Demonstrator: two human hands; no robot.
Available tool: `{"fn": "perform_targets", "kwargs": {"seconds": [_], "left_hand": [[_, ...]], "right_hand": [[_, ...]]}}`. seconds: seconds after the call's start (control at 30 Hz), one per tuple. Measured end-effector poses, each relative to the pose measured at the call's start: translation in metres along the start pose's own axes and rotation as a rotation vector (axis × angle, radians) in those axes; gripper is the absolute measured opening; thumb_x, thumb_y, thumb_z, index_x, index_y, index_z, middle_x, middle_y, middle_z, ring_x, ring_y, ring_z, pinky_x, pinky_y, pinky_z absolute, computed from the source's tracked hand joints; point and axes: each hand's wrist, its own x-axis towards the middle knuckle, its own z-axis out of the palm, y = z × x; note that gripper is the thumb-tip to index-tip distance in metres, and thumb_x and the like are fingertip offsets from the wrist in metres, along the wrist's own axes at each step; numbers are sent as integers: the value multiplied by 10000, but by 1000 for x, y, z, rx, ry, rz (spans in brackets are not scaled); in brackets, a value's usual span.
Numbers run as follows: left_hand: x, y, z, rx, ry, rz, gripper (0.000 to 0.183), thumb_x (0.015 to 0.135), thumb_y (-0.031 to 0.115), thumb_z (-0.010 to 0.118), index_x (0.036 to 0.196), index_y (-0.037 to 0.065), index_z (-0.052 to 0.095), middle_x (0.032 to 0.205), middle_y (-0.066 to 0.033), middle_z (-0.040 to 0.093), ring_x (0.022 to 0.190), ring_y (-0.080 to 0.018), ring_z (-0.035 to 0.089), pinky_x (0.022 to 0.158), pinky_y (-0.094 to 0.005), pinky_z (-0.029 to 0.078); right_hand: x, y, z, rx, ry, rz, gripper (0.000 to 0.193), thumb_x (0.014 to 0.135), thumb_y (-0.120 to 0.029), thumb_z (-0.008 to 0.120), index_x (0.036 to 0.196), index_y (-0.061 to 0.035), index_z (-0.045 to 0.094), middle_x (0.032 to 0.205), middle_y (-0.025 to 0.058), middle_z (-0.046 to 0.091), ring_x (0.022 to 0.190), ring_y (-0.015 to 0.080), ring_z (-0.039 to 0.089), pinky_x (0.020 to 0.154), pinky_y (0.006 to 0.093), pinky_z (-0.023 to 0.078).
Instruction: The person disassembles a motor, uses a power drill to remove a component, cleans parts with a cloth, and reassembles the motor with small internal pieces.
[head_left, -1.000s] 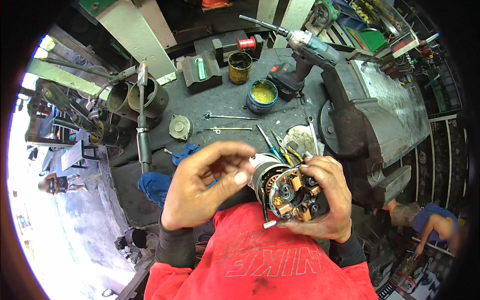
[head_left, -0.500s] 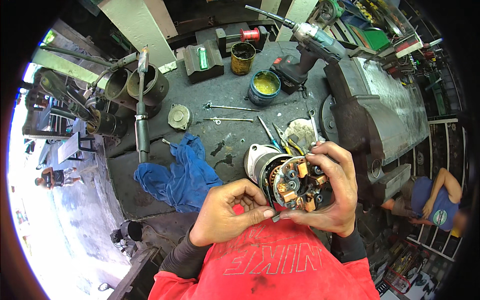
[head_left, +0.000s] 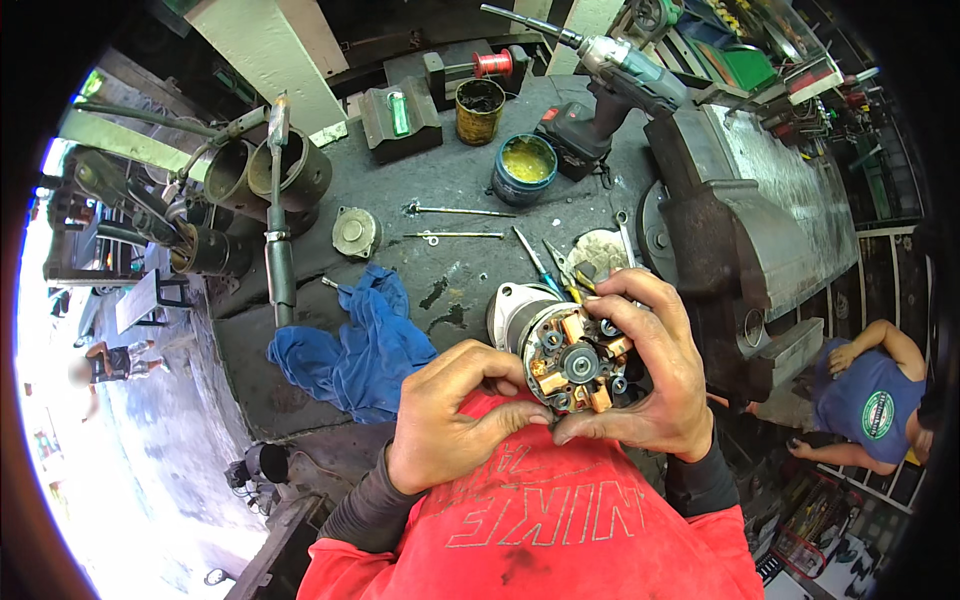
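Two bare hands are meeting close to the person's red shirt [head_left: 560, 520], just past the near edge of the dark workbench [head_left: 420, 200]. One big grey vise [head_left: 740, 230] is sitting on the right side of the bench, and its body is standing just beside the right hand, so there is little room on that side. A crumpled blue rag [head_left: 350, 350] is lying on the bench to the left of the hands, near the front edge, with bare bench between it and the tools farther back. A cordless drill [head_left: 610, 70] is lying at the far edge, well apart from the hands. The round motor part [head_left: 560, 345], with its copper-coloured pieces facing up, is being held up over the bench edge, between the vise and the rag. The right hand [head_left: 655, 375] is wrapping around the part's right side, with fingers curled over its top and thumb under it. The left hand [head_left: 455, 415] is curled mostly closed, and its fingertips are touching the part's lower left rim. A blue tin [head_left: 523, 168] of yellow paste is sitting near the drill.
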Motion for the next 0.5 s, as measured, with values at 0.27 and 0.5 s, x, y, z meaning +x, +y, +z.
{"fn": "perform_targets", "kwargs": {"seconds": [0.27, 0.5], "left_hand": [[7, -2, 2, -104, 71, 34, 619, 699, 180, 1024, 1199, 14, 700, 1049, -88, 709, 875, -158, 699, 793, -297, 597], [5, -1, 3, -163, 78, 11, 673, 712, 168, 1018, 1279, -5, 699, 1081, -96, 723, 931, -157, 714, 828, -298, 611]], "right_hand": [[-4, -2, -1, 51, -4, 26, 1034, 575, -583, 997, 1367, -22, 638, 1372, 166, 599, 1293, 391, 591, 1102, 504, 449], [-7, 0, -3, 47, -21, 14, 986, 627, -580, 976, 1368, -20, 642, 1375, 162, 596, 1319, 399, 576, 1106, 511, 446]]}}
